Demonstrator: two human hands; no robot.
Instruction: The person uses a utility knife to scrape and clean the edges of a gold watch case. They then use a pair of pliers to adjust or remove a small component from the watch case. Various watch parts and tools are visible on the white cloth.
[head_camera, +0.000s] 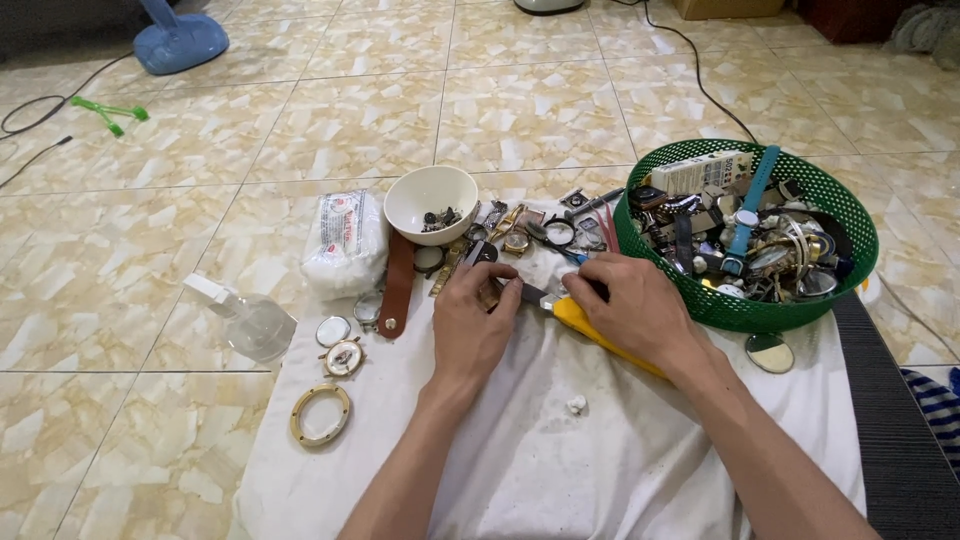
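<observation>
White cloth (560, 450) beneath us, our left hand (472, 318) pinches a small, stiff watch part (484, 262) by its edges while our right hand (636, 305) closes round the yellow-handled knife (590, 328).

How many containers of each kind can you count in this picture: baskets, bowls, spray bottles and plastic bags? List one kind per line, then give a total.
Green basket, full of watches and straps: 1
White bowl, with small dark parts inside: 1
Clear spray bottle, lying on the tiles: 1
Plastic bag of white cotton: 1
Total: 4
</observation>
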